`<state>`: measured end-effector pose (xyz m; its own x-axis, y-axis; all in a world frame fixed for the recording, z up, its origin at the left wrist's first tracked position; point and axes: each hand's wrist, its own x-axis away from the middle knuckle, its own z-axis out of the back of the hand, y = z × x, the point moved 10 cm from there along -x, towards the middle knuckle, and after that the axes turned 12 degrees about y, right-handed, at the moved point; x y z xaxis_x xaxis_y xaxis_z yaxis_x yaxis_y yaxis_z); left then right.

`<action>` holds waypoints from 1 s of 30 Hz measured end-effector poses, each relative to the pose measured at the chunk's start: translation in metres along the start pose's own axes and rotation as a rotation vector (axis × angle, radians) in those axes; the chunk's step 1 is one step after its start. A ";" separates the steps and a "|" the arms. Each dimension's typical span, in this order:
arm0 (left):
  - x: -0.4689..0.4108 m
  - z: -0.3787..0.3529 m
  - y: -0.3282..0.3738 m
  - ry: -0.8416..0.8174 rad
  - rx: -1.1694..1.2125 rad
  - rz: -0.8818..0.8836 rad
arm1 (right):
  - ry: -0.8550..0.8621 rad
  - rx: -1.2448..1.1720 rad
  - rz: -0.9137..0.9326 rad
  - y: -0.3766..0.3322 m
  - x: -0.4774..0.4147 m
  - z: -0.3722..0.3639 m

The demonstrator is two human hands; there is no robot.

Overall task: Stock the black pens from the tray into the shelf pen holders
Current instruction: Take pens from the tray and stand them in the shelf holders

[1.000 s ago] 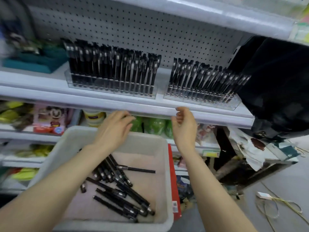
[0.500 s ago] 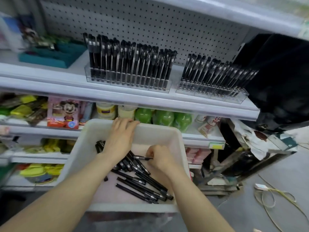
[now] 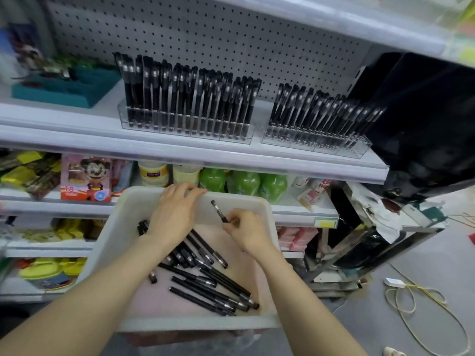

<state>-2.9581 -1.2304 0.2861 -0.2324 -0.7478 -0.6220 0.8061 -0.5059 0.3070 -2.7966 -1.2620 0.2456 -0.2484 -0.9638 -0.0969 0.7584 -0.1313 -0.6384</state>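
Since half a second ago the right hand [image 3: 245, 231] has lifted one black pen [image 3: 219, 211] clear of the pile, pinching its lower end, pen tilted up-left. The left hand [image 3: 174, 214] rests open, palm down, fingers over the white tray [image 3: 108, 242]'s far rim. Loose pens [image 3: 210, 283] lie in the tray.

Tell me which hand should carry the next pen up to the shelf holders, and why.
Right. The right hand already pinches a black pen, lifted clear of the pile in the tray. The left hand rests on the tray's far rim, holding no pen, so it looks better left there, probably steadying it.
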 end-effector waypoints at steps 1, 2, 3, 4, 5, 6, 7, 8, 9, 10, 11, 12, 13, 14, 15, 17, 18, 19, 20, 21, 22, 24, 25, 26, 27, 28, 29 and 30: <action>-0.006 0.002 0.002 -0.006 -0.017 0.016 | 0.016 -0.086 -0.003 -0.003 -0.002 0.009; -0.013 0.004 0.004 -0.015 -0.035 0.045 | 0.036 -0.166 -0.003 -0.005 -0.005 0.020; -0.021 0.005 0.005 -0.033 -0.054 0.077 | 0.062 -0.227 -0.001 -0.005 -0.009 0.032; -0.030 0.005 0.008 -0.048 -0.066 0.094 | 0.095 -0.280 0.003 -0.005 -0.013 0.048; -0.039 0.006 0.016 -0.045 -0.070 0.086 | 0.134 -0.336 0.007 -0.004 -0.016 0.065; -0.050 0.005 0.027 -0.028 -0.063 0.058 | 0.174 -0.387 0.006 0.000 -0.021 0.084; -0.062 0.003 0.042 -0.008 -0.051 0.019 | 0.213 -0.425 0.004 0.005 -0.027 0.103; -0.074 -0.001 0.060 0.005 -0.034 -0.022 | 0.251 -0.440 -0.001 0.012 -0.032 0.122; -0.087 -0.009 0.080 0.009 -0.011 -0.064 | 0.294 -0.445 0.000 0.021 -0.038 0.142; -0.098 -0.016 0.100 0.007 0.007 -0.107 | 0.337 -0.443 0.000 0.029 -0.044 0.161; -0.110 -0.026 0.122 -0.004 0.018 -0.152 | 0.382 -0.432 0.000 0.039 -0.049 0.179; -0.120 -0.036 0.143 -0.010 0.017 -0.204 | 0.426 -0.414 -0.004 0.049 -0.054 0.198; -0.129 -0.044 0.163 -0.007 0.013 -0.258 | 0.468 -0.400 -0.011 0.059 -0.059 0.215; -0.137 -0.050 0.179 0.004 0.004 -0.306 | 0.505 -0.390 -0.024 0.069 -0.063 0.231; -0.145 -0.056 0.198 0.023 -0.003 -0.345 | 0.545 -0.383 -0.029 0.078 -0.066 0.251; -0.161 -0.066 0.220 0.054 -0.041 -0.379 | 0.636 -0.364 -0.012 0.092 -0.073 0.287; -0.168 -0.072 0.228 0.064 -0.075 -0.386 | 0.688 -0.349 0.001 0.099 -0.078 0.305; -0.173 -0.079 0.232 0.062 -0.108 -0.387 | 0.737 -0.340 0.009 0.106 -0.083 0.320; -0.177 -0.087 0.233 0.049 -0.133 -0.379 | 0.782 -0.331 0.021 0.110 -0.088 0.335; -0.179 -0.095 0.232 0.033 -0.156 -0.363 | 0.819 -0.317 0.035 0.113 -0.094 0.347; -0.180 -0.101 0.230 0.024 -0.177 -0.350 | 0.848 -0.300 0.050 0.115 -0.101 0.357; -0.179 -0.108 0.228 0.027 -0.213 -0.340 | 0.883 -0.281 0.080 0.115 -0.115 0.371; -0.179 -0.109 0.227 0.033 -0.226 -0.339 | 0.892 -0.266 0.099 0.113 -0.122 0.376; -0.179 -0.110 0.227 0.035 -0.240 -0.340 | 0.897 -0.251 0.118 0.111 -0.129 0.378; -0.178 -0.111 0.227 0.035 -0.253 -0.344 | 0.901 -0.238 0.136 0.108 -0.135 0.379; -0.178 -0.111 0.227 0.037 -0.263 -0.349 | 0.902 -0.226 0.153 0.105 -0.141 0.379; -0.178 -0.110 0.228 0.042 -0.269 -0.352 | 0.899 -0.217 0.162 0.104 -0.147 0.378; -0.178 -0.109 0.228 0.046 -0.272 -0.350 | 0.888 -0.212 0.162 0.104 -0.153 0.375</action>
<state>-2.6735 -1.1655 0.3886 -0.4974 -0.5285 -0.6880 0.7985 -0.5889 -0.1249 -2.4539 -1.2150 0.4806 -0.5858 -0.4239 -0.6908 0.7201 0.1188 -0.6836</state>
